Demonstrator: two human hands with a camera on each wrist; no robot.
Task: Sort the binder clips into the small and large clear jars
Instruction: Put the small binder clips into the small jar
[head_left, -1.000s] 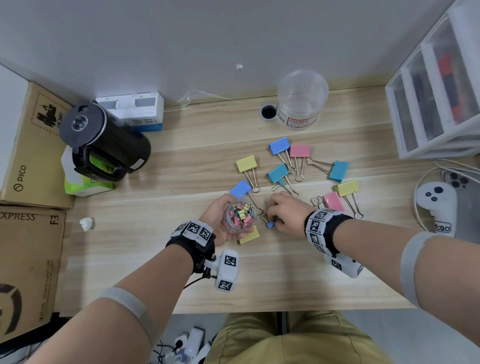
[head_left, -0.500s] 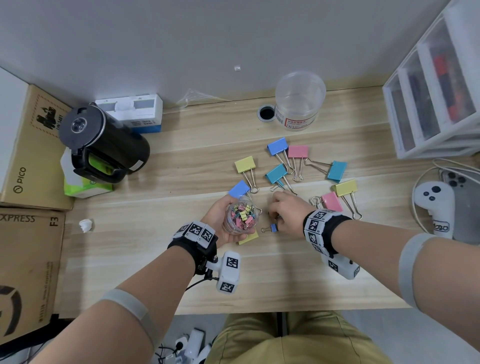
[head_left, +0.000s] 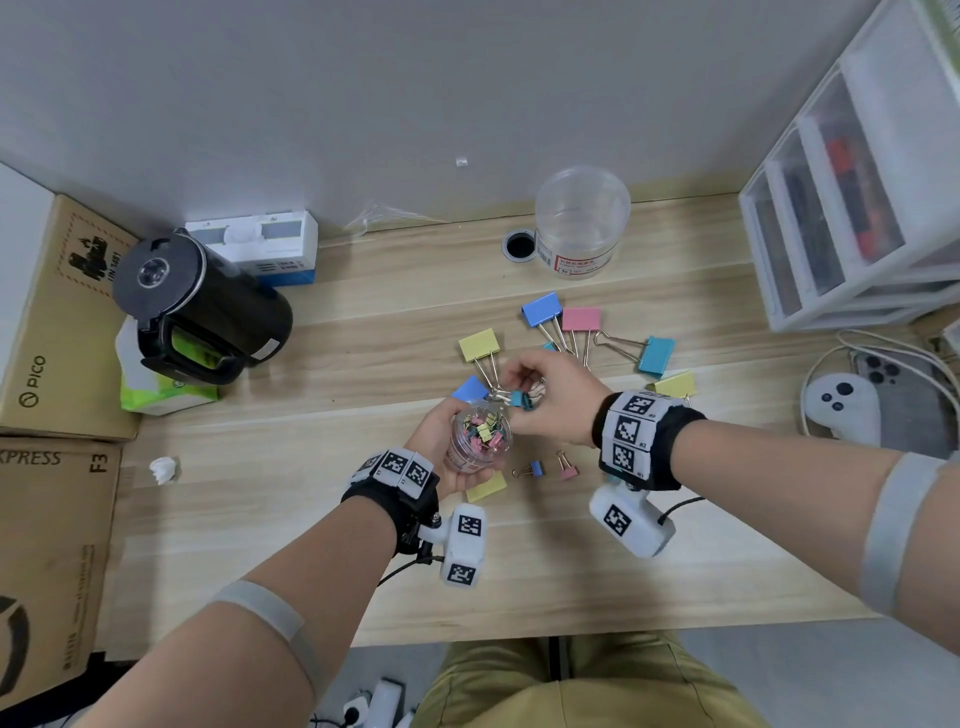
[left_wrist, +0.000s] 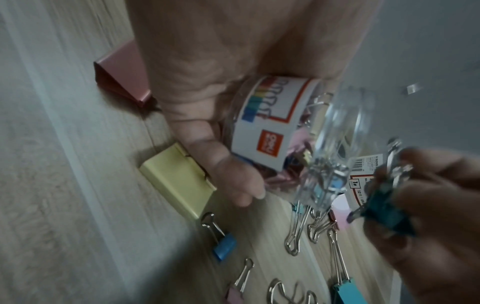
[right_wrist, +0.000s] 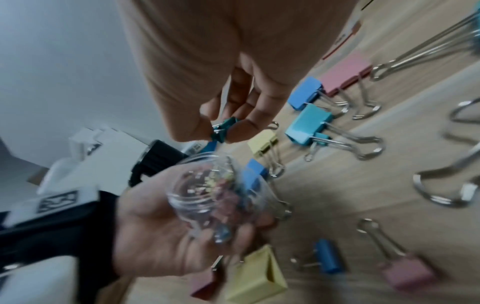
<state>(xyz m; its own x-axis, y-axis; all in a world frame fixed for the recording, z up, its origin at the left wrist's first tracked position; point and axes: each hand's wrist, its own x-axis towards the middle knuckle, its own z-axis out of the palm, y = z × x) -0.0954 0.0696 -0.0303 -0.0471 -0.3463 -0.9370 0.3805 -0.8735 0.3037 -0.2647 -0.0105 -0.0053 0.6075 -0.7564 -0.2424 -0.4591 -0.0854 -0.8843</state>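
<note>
Small jar (head_left: 480, 441): part-filled with small clips, clasped in left hand (head_left: 441, 441). Right hand (head_left: 556, 397) pinches teal clip (head_left: 519, 399) at jar's 1 o'clock. Two small clips (head_left: 550, 469) remain at 4 o'clock. Large clips (head_left: 582, 319) unsorted; large jar (head_left: 582, 223), 12 o'clock, empty.

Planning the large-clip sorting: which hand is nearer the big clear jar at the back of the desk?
Right. The right hand is in front of the big clear jar; the left hand, holding the small jar, is farther left and nearer the person.
</note>
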